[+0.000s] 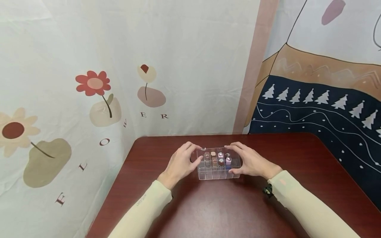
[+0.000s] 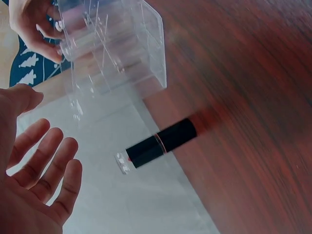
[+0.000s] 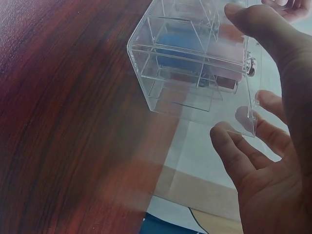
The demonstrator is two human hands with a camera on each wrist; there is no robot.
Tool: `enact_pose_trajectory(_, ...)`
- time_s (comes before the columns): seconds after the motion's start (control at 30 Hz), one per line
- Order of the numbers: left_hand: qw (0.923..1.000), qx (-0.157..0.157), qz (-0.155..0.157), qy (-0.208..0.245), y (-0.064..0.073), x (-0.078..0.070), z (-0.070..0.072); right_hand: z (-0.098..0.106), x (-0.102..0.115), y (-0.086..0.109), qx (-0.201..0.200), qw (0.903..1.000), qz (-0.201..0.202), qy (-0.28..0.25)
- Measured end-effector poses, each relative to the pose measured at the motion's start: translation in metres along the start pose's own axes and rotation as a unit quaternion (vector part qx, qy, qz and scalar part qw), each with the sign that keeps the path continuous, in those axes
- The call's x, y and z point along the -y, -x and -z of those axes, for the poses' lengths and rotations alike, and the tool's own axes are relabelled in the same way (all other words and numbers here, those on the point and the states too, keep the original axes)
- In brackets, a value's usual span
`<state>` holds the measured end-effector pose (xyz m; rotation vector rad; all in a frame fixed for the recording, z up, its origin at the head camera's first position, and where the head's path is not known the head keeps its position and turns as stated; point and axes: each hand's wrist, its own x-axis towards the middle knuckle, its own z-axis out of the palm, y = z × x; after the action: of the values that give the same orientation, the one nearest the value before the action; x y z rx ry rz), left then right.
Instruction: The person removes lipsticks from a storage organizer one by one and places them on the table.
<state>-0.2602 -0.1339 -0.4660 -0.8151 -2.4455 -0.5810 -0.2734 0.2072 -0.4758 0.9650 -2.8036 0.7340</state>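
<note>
Seemingly a home corner, shown by flower-printed cloth, tree-patterned hanging and red-brown table.

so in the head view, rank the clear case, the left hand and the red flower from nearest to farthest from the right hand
1. Clear case: between the hands, its right end at the right hand.
2. Left hand: across, at the case's left end.
3. Red flower: on the backdrop, up and to the left.

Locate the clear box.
The clear box is right of centre in the head view's lower half, between the left hand and the right hand.
</note>
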Motion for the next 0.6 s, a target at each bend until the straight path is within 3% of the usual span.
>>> enact_pose_trajectory(0.2, 0.9998, 0.005, -0.020, -0.002, -0.002, -0.008, -0.007, -0.001, -0.001, 0.000, 0.000, 1.0000, 0.001, -0.008)
enact_pose_trajectory(0.6, 0.9985, 0.046, -0.030, 0.002, -0.010, -0.022, -0.016, -0.001, -0.002, 0.000, -0.006, 0.9999, 0.012, -0.007)
